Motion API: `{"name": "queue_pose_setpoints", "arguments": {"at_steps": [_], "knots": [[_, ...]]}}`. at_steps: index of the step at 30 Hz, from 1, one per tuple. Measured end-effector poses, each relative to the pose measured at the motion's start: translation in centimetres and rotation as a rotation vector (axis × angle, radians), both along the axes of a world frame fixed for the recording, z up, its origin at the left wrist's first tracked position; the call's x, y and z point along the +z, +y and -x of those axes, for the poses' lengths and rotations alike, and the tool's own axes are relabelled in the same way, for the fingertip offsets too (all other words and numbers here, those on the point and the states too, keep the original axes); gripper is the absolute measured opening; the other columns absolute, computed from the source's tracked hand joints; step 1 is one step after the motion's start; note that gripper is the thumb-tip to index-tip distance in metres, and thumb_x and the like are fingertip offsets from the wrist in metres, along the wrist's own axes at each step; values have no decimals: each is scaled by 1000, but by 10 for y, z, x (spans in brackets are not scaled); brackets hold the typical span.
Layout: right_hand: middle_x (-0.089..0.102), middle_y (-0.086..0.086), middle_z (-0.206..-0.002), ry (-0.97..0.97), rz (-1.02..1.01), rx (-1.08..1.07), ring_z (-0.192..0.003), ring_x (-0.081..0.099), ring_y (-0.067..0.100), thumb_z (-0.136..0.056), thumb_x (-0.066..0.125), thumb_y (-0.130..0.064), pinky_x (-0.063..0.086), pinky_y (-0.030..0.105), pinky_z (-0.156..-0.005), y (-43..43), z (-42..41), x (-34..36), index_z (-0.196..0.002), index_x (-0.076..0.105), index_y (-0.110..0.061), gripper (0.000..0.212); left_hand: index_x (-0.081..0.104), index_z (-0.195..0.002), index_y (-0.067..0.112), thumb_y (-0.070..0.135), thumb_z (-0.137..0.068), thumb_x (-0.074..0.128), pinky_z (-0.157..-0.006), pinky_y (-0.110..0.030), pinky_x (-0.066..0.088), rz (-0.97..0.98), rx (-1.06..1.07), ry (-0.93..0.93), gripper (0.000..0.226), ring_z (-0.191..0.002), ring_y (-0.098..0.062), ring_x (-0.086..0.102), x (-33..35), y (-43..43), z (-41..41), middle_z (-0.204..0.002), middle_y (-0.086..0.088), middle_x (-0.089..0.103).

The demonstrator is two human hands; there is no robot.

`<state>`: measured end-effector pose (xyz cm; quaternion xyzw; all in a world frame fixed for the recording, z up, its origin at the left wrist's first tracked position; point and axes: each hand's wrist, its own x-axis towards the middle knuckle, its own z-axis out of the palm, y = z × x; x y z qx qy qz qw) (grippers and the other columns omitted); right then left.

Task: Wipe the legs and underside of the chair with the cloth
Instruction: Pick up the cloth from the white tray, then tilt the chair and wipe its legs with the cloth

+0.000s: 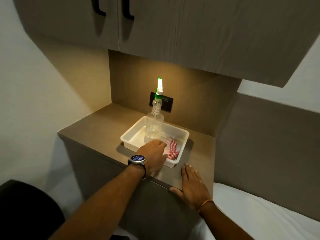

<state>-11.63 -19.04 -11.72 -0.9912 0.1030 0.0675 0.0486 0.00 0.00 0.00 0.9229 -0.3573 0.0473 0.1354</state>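
Two bare forearms are extended over a brown laminate counter (107, 125). Flat and empty, the right hand (192, 186) is pressed on its edge; the left hand (154, 153), grip unclear, is laid on the red-and-white striped cloth (172, 148) in a white plastic tray (131, 134). No wiping is judged begun.

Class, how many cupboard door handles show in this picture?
2: both dark, on the overhead cupboard doors at top left, the left handle beside the right handle. The frame's top edge crops both.

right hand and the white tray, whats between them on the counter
Nothing: in the head view only bare brown countertop separates the right hand from the white tray. The striped cloth lies inside the tray.
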Motion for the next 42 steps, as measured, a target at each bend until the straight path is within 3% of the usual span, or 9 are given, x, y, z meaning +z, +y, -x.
{"name": "queue_pose_setpoints", "arguments": {"at_steps": [6, 10, 17, 21, 27, 33, 38, 40, 42], "knots": [[-7, 8, -180, -16, 53, 36, -167, -4, 29, -74, -4, -104, -6, 42, -130, -6, -4, -8, -169, -5, -15, 131, 66, -126, 20, 41, -92, 64, -92, -40, 55, 2, 19, 176, 40, -106, -31, 71, 4, -50, -29, -121, -7, 75], [-11, 8, -179, -3, 45, 36, -167, -6, 28, -75, -1, -104, -8, 41, -129, -8, -5, -11, -168, -9, -14, 129, 69, -123, 17, 43, -90, 65, -92, -43, 57, -55, 104, 201, 42, -105, -33, 71, -12, -72, -35, -117, -8, 75], [-11, 10, -179, -4, 66, 41, -167, -7, 29, -74, -2, -104, -12, 41, -127, -9, -6, -10, -168, -8, -12, 132, 71, -117, 18, 34, -91, 64, -89, -43, 59, -45, 198, 5, 31, -101, -32, 74, -37, -90, -42, -111, -8, 78], [-7, 10, -179, -12, 83, 48, -167, -4, 29, -80, 5, -99, -10, 41, -127, -6, -3, -7, -169, -5, -13, 124, 70, -111, 15, 34, -87, 72, -85, -38, 57, 182, 229, 21, 31, -95, -28, 71, -35, -70, -36, -107, -8, 76], [1, 12, -180, -45, 47, 44, -167, 3, 30, -73, -3, -102, -8, 38, -126, -4, 0, -3, -169, 3, -11, 132, 50, -121, 9, 34, -98, 47, -74, -48, 65, 752, 267, 214, 34, -89, -33, 74, -16, 2, -10, -106, -16, 74], [20, 21, -176, -115, 65, 70, -164, 21, 35, -83, 7, -94, 15, 45, -133, 0, 5, 0, -167, 19, -4, 123, 53, -132, 2, 28, -99, 41, -83, -47, 65, 1000, 369, 284, 43, -105, -31, 77, -73, 115, 79, -120, -14, 77], [62, 31, -146, -415, -38, 175, -138, 60, 46, -104, 19, -75, 44, 60, -119, 39, 45, -21, -139, 61, 6, 97, 54, -127, 7, 31, -100, 44, -71, -50, 66, 995, 687, 252, 37, -97, -32, 78, -159, 222, 181, -114, -12, 77], [64, 28, -144, -529, -102, 253, -138, 61, 41, -109, 39, -57, 42, 55, -121, 78, 83, -58, -137, 64, 5, 73, 52, -124, 9, 28, -105, 49, -65, -37, 66, 1009, 817, 256, 27, -90, -27, 76, -205, 263, 235, -108, -6, 73], [64, 26, -145, -537, -190, 398, -139, 60, 38, -107, 50, -45, 43, 53, -120, 130, 119, -101, -137, 65, 4, 60, 51, -117, 16, 22, -106, 57, -57, -9, 56, 976, 943, 273, 14, -82, -16, 72, -250, 294, 291, -101, 2, 68]]}}
